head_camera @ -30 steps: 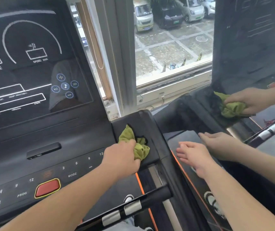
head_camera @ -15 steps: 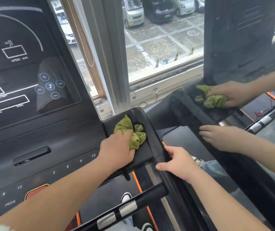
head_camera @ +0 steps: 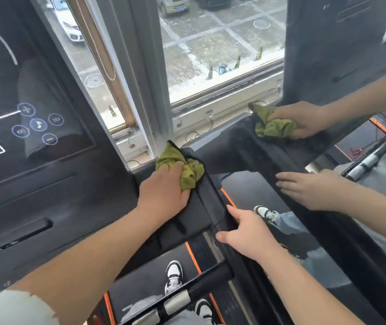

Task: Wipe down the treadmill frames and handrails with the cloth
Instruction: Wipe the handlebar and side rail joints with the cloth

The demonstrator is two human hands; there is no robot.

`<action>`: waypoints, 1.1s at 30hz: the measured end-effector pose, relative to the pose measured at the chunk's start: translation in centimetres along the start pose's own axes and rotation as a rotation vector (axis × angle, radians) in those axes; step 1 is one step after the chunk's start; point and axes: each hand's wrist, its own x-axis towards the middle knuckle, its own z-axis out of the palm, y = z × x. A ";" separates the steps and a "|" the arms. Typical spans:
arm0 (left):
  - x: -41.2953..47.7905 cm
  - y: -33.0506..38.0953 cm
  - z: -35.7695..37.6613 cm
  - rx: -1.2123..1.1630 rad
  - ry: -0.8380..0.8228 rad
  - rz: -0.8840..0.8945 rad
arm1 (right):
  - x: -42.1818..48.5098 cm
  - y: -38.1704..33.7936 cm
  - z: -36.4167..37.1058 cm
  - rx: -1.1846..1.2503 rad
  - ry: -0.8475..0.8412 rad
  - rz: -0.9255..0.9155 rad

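Two hands (head_camera: pixel 164 195) (head_camera: pixel 246 233), one green cloth (head_camera: pixel 188 171)

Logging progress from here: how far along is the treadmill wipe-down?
Done: cannot tell; no clear wipe marks show. In hand: the left hand grips the green cloth on the console's right corner, while the right hand rests on the side rail. Left, probably: that rail and the handlebar with silver grips below, which the cloth is not touching.
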 end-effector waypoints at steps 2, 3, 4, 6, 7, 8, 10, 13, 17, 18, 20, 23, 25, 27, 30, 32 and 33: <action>3.1 0.8 0.5 -0.068 0.033 -0.063 | 0.3 -0.3 -0.4 -0.004 -0.010 0.028; 4.3 1.3 0.5 -0.093 0.050 -0.099 | 0.5 -0.4 -0.6 -0.018 -0.019 0.038; 4.9 1.7 0.6 -0.099 0.057 -0.128 | 0.7 -0.6 -0.9 -0.028 -0.033 0.047; 4.4 2.6 0.7 -0.102 0.038 -0.114 | 1.2 -0.9 -1.4 -0.027 -0.068 0.086; 3.1 2.9 0.8 -0.104 0.018 -0.062 | 1.4 -1.0 -1.6 -0.022 -0.089 0.091; 1.2 3.1 1.1 -0.105 0.000 0.032 | 1.6 -1.0 -1.6 -0.016 -0.098 0.090; -3.1 3.0 1.2 -0.093 -0.072 0.290 | 1.9 -0.9 -1.5 -0.006 -0.101 0.086; -1.4 0.8 0.5 0.005 -0.154 0.468 | 1.8 -0.4 -1.4 0.047 -0.124 0.075; 6.2 0.6 -1.2 -0.027 -0.050 0.090 | 1.1 0.0 -0.9 0.091 -0.134 0.011; 7.3 0.9 -1.1 -0.072 -0.036 -0.016 | 1.0 0.1 -0.8 0.097 -0.119 0.004; 7.2 1.8 -0.8 -0.084 -0.015 -0.108 | 0.7 0.2 -0.5 0.111 -0.105 -0.004; 3.2 3.1 0.5 -0.109 0.105 0.132 | 0.4 0.1 -0.5 0.109 -0.103 -0.007; -0.9 3.8 2.0 -0.228 0.084 0.389 | 0.4 0.1 -0.5 0.099 -0.074 0.000; -3.9 3.2 2.8 -0.243 -0.041 0.583 | 0.6 0.1 -0.5 0.095 -0.049 0.010; -1.3 -0.2 2.1 -0.160 -0.085 0.673 | 0.4 0.0 -0.5 0.130 -0.071 -0.003; 2.5 -1.5 1.0 -0.184 -0.083 0.495 | -0.1 -0.2 -0.4 0.150 -0.087 -0.024; 4.5 -1.7 0.5 -0.203 -0.073 0.365 | -0.2 -0.4 -0.4 0.157 -0.083 -0.028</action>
